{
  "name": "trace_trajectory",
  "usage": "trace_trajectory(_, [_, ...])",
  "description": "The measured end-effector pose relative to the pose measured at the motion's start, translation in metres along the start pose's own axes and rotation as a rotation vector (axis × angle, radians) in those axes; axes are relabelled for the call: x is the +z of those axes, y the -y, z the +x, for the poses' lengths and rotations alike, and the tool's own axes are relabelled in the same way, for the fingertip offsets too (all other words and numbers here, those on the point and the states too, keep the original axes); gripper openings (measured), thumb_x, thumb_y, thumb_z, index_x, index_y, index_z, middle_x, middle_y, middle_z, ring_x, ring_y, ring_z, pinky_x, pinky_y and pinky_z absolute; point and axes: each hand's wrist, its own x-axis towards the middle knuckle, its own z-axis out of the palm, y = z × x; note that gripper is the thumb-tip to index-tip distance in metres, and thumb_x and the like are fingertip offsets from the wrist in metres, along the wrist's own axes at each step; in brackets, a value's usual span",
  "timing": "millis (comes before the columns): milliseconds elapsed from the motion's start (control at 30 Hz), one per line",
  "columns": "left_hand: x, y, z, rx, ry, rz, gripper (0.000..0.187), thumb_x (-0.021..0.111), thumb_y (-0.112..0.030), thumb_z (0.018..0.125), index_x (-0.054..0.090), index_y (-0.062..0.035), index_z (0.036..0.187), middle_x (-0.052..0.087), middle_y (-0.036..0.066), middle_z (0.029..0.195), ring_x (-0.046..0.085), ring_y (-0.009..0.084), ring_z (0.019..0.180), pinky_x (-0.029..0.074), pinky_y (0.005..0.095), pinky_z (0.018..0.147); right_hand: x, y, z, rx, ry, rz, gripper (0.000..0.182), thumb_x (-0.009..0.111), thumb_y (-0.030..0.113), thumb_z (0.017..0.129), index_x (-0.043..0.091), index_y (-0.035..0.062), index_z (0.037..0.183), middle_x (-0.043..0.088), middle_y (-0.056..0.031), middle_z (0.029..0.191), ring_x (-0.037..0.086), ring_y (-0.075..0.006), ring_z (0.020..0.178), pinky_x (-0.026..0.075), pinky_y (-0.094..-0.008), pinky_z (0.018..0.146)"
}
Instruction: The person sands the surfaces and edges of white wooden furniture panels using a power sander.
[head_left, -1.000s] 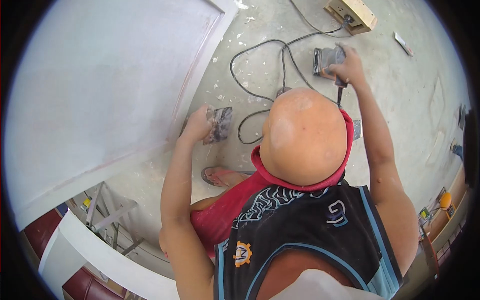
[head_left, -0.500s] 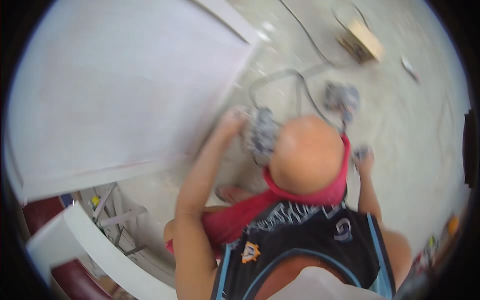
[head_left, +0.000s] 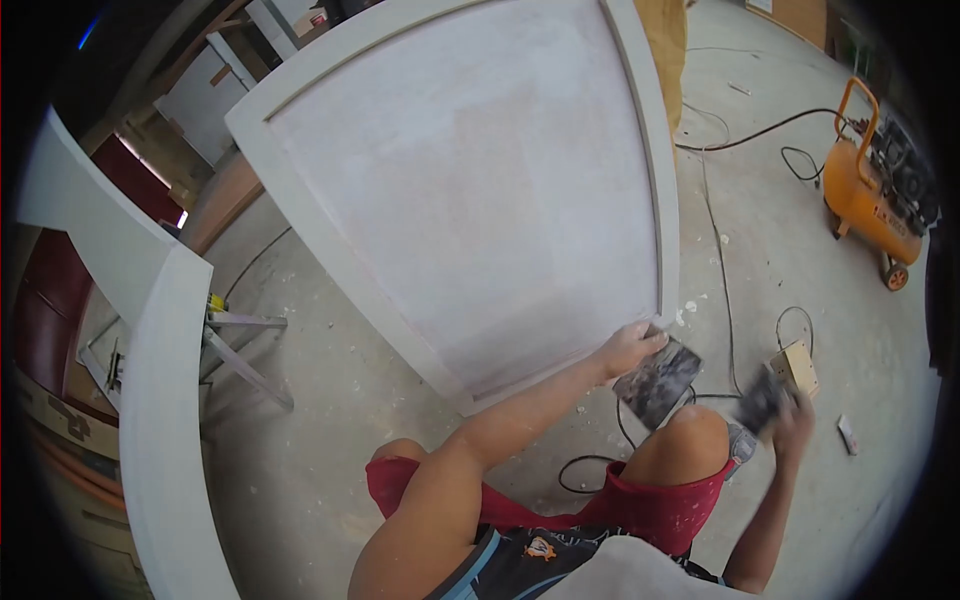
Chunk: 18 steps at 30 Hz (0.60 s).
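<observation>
My left hand (head_left: 632,350) pinches the edge of a dark, dust-smeared sheet of sandpaper (head_left: 660,382) just above my raised knee. To its right, my right hand (head_left: 795,420) grips a smaller dark piece of sandpaper (head_left: 762,402), blurred by motion. In front of my left arm leans a large white framed panel (head_left: 470,220), its surface patchy with pale dust and its lower corner close to my left wrist. A grey power tool (head_left: 741,446), partly hidden by my knee, rests on the floor.
A wooden socket box (head_left: 800,370) with a cord lies beyond my right hand. An orange air compressor (head_left: 872,205) stands at far right. A curved white board (head_left: 165,390) and metal stand legs (head_left: 250,350) are on the left. Cables cross the concrete floor (head_left: 310,490).
My view has tilted up, bringing the compressor in. My right hand has risen from beside the knee toward the socket box. My left hand now holds the sandpaper out beside the panel.
</observation>
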Motion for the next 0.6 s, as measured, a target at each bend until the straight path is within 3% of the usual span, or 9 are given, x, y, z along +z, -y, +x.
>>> trace_trajectory(33, [0.0,-0.017,-0.006,0.123,-0.062,0.126,0.032,0.062,-0.029,0.094,0.058,-0.0004,0.109,0.061,0.003,0.094,0.055,0.013,0.091,0.045,0.0281,0.085,0.034,0.024,0.027,-0.078,0.03,0.042,0.028,0.058,0.019,0.09,0.065,-0.0059,0.102,0.068,-0.0156,0.09,0.063,-0.0197,0.084,0.048,-0.0324,0.078])
trace_trajectory(67, [-0.004,-0.029,-0.014,0.124,-0.067,0.123,0.032,0.062,-0.029,0.094,0.058,-0.0004,0.109,0.061,0.003,0.094,0.055,0.013,0.091,0.045,0.0281,0.085,0.048,0.09,0.038,-0.068,0.264,0.173,0.026,0.058,0.019,0.091,0.066,-0.0046,0.099,0.068,-0.0137,0.088,0.062,-0.0175,0.083,0.047,-0.0309,0.076])
trace_trajectory(133, [-0.017,-0.051,-0.012,0.35,-0.334,0.308,0.028,0.062,-0.027,0.095,0.058,-0.0012,0.104,0.061,0.003,0.094,0.055,0.0123,0.088,0.046,0.0286,0.08,0.087,0.181,0.062,-0.236,0.449,0.34,0.029,0.058,0.021,0.091,0.066,-0.0043,0.103,0.068,-0.0135,0.086,0.062,-0.0174,0.081,0.048,-0.0304,0.077])
trace_trajectory(167, [-0.033,-0.061,-0.012,0.381,-0.409,0.218,0.024,0.062,-0.024,0.094,0.057,-0.0023,0.103,0.061,0.003,0.093,0.055,0.0116,0.088,0.047,0.0283,0.079,0.12,0.198,0.076,-0.367,0.363,0.251,0.033,0.059,0.025,0.091,0.068,-0.0025,0.105,0.071,-0.0147,0.089,0.065,-0.0172,0.086,0.049,-0.031,0.08])
trace_trajectory(267, [-0.076,-0.113,-0.045,0.388,-0.652,-0.017,0.016,0.065,-0.012,0.091,0.056,-0.0048,0.102,0.062,0.004,0.096,0.058,0.011,0.088,0.049,0.0263,0.079,0.141,0.3,0.104,-0.341,0.762,0.431,0.035,0.057,0.027,0.094,0.065,-0.0034,0.109,0.069,-0.0132,0.094,0.062,-0.0121,0.086,0.049,-0.0276,0.077])
trace_trajectory(333, [-0.106,-0.123,-0.067,0.518,-0.569,-0.403,0.03,0.067,-0.006,0.088,0.056,-0.0051,0.116,0.062,0.006,0.1,0.06,0.0131,0.092,0.049,0.0255,0.082,0.165,0.356,0.1,-0.241,0.819,0.597,0.043,0.059,0.033,0.095,0.06,-0.0037,0.119,0.068,-0.0111,0.099,0.061,-0.013,0.085,0.05,-0.0278,0.077])
trace_trajectory(467, [-0.128,-0.189,-0.13,0.437,-0.713,-0.491,0.048,0.07,-0.004,0.086,0.052,-0.0058,0.13,0.061,0.008,0.106,0.061,0.0153,0.096,0.049,0.0265,0.085,0.162,0.504,0.133,0.111,0.802,1.08,0.067,0.064,0.037,0.093,0.037,0.0017,0.142,0.058,-0.0138,0.113,0.058,-0.0253,0.094,0.05,-0.0381,0.088])
trace_trajectory(533, [-0.146,-0.181,-0.163,0.084,-0.573,-0.42,0.056,0.071,-0.004,0.084,0.049,-0.0065,0.136,0.061,0.01,0.11,0.06,0.0163,0.1,0.048,0.0275,0.088,0.164,0.561,0.151,0.285,0.74,1.194,0.071,0.067,0.037,0.091,0.034,0.0043,0.145,0.051,-0.0156,0.121,0.054,-0.0273,0.1,0.049,-0.0406,0.091])
trace_trajectory(600, [-0.136,-0.176,-0.21,-0.026,-0.658,-0.461,0.055,0.073,-0.006,0.083,0.05,-0.0045,0.133,0.062,0.01,0.113,0.059,0.0173,0.103,0.048,0.0289,0.09,0.162,0.602,0.171,0.44,0.642,1.308,0.076,0.069,0.037,0.089,0.031,0.0069,0.147,0.044,-0.0174,0.129,0.051,-0.0293,0.105,0.048,-0.0431,0.094])
